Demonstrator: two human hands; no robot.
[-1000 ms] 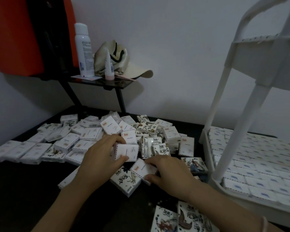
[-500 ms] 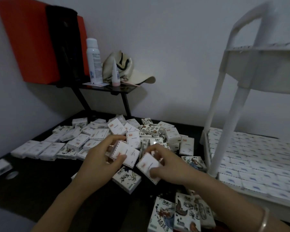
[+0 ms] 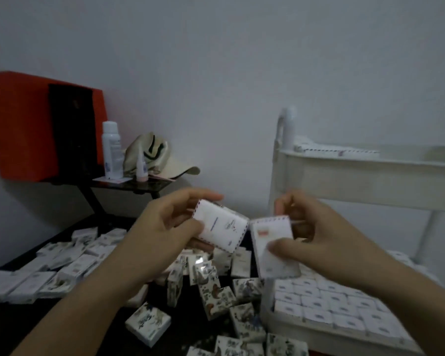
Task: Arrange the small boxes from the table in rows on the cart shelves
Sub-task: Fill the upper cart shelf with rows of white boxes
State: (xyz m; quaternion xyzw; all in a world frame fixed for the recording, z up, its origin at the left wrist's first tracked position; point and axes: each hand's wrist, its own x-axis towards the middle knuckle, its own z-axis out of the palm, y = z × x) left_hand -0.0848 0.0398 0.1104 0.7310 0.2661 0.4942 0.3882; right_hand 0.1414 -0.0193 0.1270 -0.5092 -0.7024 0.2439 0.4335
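Observation:
My left hand grips a small white box with a striped border, lifted above the table. Beside it, my right hand holds a second white box upright, thumb on its front. The two boxes nearly touch at chest height. Below them lies a loose heap of small boxes on the dark table, some white, some with printed pictures. The white cart stands at the right. Its lower shelf is packed with rows of boxes, and a row shows on the upper shelf.
A small black side stand at the back left carries a white spray bottle, a small tube and a cap. An orange and black box sits beside it. A white wall is behind everything.
Both hands picked a box each out of the heap and raised them well above the table. The view tilted upward, so the cart's upper shelf now shows.

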